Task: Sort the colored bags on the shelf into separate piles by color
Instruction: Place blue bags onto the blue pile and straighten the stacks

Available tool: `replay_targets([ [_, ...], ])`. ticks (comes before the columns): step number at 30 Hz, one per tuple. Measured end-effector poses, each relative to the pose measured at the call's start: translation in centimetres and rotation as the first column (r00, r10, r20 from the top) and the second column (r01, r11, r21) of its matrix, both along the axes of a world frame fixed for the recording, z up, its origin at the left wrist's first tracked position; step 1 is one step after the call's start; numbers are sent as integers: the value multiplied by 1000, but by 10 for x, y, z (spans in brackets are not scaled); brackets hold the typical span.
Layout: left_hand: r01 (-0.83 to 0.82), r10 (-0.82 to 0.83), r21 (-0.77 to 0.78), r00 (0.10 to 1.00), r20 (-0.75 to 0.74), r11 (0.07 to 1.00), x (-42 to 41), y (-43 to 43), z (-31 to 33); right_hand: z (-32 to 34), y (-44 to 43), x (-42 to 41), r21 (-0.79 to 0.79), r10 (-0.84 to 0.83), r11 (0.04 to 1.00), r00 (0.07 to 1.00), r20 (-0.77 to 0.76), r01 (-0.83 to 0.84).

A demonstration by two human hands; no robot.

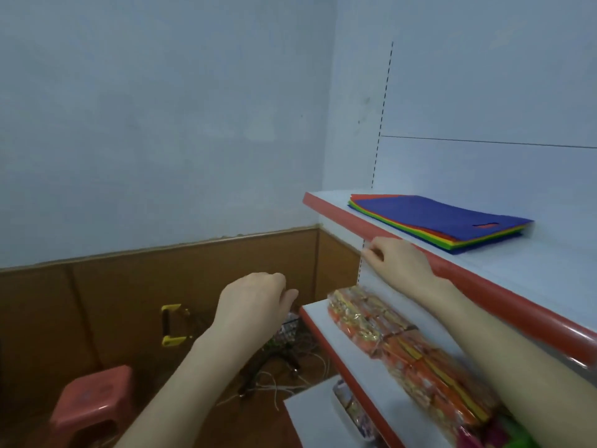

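A flat stack of colored bags (433, 219) lies on the top white shelf (533, 266), blue on top, with red, yellow, orange and green edges showing beneath. My right hand (399, 258) hovers at the shelf's red front edge, just left of and below the stack, fingers loosely curled and holding nothing. My left hand (255, 303) hangs in the air lower and further left, off the shelf, fingers relaxed and empty.
The shelf below (326, 334) carries a row of orange and yellow snack packets (403, 344). A pink plastic stool (93, 399) stands on the floor at the lower left, with tangled cables (284, 379) and a yellow bracket (171, 324) near the brown wall panel.
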State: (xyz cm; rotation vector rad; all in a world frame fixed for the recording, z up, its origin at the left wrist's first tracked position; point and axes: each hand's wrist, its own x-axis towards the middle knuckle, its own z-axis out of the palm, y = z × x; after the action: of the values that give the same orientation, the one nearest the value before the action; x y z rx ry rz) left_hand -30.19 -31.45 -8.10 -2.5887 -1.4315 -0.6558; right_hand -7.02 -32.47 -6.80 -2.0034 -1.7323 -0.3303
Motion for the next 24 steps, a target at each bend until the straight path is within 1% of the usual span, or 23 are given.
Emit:
replay_targets([
  [3,105,-105,41,994,-13,994,13,50,8,9,19,9,35,-88,995,996,-35,89],
  [6,223,-222,65,975,-9,973,34,87,11,17,29,26,45,-216,975,975,-57,219],
  [9,328,-329,68,944,7,942,60,119,10,27,36,52,71,-338,935,936,-101,346],
  [12,396,-400,96,916,22,913,89,150,11,41,41,82,79,-467,877,880,-83,473],
  [17,459,-467,142,884,26,877,140,193,12,55,49,138,42,-642,763,764,-67,645],
  [20,483,-485,149,874,-27,863,172,217,18,60,55,164,20,-703,707,706,-84,707],
  [22,486,-484,158,874,-53,860,191,232,24,62,59,176,-18,-735,677,675,-65,736],
  [24,494,-491,165,869,-60,854,209,245,33,65,62,186,-20,-759,650,649,-48,760],
])
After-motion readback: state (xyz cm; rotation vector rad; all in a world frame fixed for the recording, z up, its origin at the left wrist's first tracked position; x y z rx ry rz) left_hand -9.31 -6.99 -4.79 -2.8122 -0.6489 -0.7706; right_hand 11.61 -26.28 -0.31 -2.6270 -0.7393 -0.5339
